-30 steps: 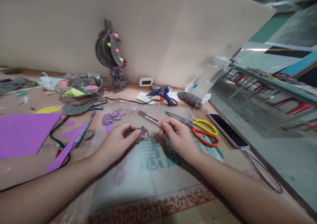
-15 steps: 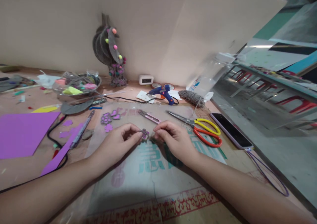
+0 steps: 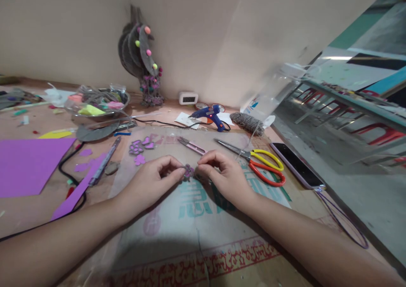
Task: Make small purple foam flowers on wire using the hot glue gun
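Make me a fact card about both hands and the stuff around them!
Left hand: pinching a small purple flower with grey edging
Right hand: fingertips beside the flower; anything held is too small to tell
Cutting: metal scissors with yellow and orange-red handles, beyond the right hand
Glue: blue plastic glue gun, near a grey yarn bundle
Right edge: black-screened phone in a pale purple case

Two hands [image 3: 160, 175] [image 3: 223, 177], one held flower [image 3: 189, 171], one phone [image 3: 297, 165], one glue gun [image 3: 209, 114].
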Available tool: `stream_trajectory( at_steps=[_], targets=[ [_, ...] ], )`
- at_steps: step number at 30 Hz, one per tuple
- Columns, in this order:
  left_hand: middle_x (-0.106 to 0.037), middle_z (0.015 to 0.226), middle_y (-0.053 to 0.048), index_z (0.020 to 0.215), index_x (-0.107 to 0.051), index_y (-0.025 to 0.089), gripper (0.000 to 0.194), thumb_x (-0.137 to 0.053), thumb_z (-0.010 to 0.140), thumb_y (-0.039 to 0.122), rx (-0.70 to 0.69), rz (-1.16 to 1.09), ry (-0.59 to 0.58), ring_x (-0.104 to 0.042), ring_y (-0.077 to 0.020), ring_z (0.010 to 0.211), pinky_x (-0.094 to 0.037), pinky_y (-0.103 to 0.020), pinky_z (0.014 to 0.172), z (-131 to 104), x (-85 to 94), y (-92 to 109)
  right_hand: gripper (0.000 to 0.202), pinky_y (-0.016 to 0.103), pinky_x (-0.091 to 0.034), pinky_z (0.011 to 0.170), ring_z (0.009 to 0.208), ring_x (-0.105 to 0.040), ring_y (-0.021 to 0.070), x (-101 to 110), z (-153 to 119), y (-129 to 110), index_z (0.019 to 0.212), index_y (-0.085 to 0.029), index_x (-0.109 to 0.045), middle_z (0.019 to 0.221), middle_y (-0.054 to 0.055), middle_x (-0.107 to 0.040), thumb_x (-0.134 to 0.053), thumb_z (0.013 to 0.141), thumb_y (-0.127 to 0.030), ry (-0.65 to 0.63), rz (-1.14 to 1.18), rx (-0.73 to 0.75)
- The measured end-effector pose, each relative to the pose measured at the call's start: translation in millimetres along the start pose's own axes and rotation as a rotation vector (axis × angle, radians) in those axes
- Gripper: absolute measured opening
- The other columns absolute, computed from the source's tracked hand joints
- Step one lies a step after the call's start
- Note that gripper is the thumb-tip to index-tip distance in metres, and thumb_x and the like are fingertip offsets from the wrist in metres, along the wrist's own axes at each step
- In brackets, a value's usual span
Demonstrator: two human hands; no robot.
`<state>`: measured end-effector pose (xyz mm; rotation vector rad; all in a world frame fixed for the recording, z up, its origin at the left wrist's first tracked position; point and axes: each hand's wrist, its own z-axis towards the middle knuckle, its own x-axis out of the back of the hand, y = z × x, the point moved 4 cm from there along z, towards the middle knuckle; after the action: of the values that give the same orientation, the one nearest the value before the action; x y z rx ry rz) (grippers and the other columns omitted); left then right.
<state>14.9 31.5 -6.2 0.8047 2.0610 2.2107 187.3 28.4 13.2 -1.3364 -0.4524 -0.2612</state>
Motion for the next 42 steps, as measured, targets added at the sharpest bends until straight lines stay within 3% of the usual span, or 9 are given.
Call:
stream_trajectory(
  at_steps=[8,13,24,42],
  targets=[
    [-0.061,0.07,0.002,0.078,-0.059,0.019,0.016,-0.051,0.083,0.032,-0.04,0.054,-0.032,-0.056,-0.014,0.068,-0.042,-0.024,0.062,-1.3,-0.9,1.8,0.027,0.024,-0.041,0.06,0.06,-0.051,0.0113,-0.8,-1.0,-3.3,0.065,-0.018,-0.05,0.061,-0.001,-0.053,-0.043,0.089,-0.029,-0.06,-0.085,0.058],
    [-0.061,0.071,0.003,0.078,-0.059,0.019,0.015,-0.051,0.083,0.031,-0.058,0.08,-0.05,-0.056,-0.0132,0.068,-0.042,-0.023,0.063,-2.2,-0.9,5.2,0.004,0.023,-0.043,0.065,0.068,-0.056,0.0113,-2.4,-2.0,-7.2,0.08,-0.018,-0.059,0.073,-0.001,-0.062,-0.055,0.082,-0.019,-0.016,-0.101,0.086],
    [-0.063,0.074,0.002,0.08,-0.061,0.019,0.017,-0.051,0.084,0.032,-0.109,0.122,-0.058,-0.057,-0.0144,0.071,-0.042,-0.023,0.064,-3.4,-1.1,3.5,0.006,0.023,-0.046,0.067,0.071,-0.061,0.0122,-9.6,-4.2,-14.3,0.081,-0.018,-0.066,0.076,0.001,-0.068,-0.061,0.079,-0.019,-0.072,-0.154,0.117],
    [-0.066,0.077,0.002,0.081,-0.062,0.021,0.016,-0.052,0.084,0.032,-0.103,0.116,-0.072,-0.059,-0.0136,0.073,-0.043,-0.023,0.067,-3.0,-2.8,4.1,0.008,0.021,-0.044,0.062,0.064,-0.056,0.01,-12.8,-5.4,-11.4,0.078,-0.017,-0.062,0.07,0.0,-0.063,-0.054,0.079,-0.014,-0.097,-0.171,0.11]
  ],
)
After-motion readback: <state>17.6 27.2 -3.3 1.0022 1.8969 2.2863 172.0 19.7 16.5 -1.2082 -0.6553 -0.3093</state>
